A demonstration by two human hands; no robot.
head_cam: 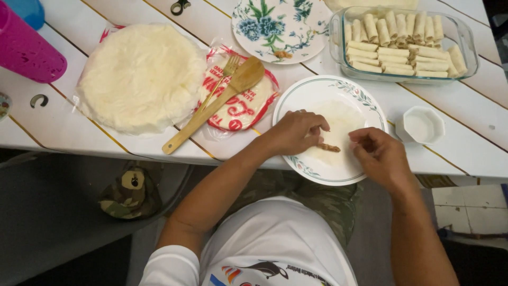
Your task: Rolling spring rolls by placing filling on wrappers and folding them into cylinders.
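Note:
A thin round wrapper (338, 124) lies flat on a white plate with a green floral rim (317, 87) at the table's near edge. A short strip of brown filling (329, 148) sits on the wrapper's near part. My left hand (296, 131) rests on the wrapper's left side, its fingertips at the filling. On the right side my right hand (377, 152) pinches the wrapper's edge, fingers curled.
A stack of round wrappers (140, 74) lies at left beside a packet carrying a wooden spatula (214, 103) and fork (228, 66). A glass dish (468, 50) of several finished rolls stands far right, with a small white bowl (422, 125), a blue-flowered plate (280, 29) and a pink cup (29, 50).

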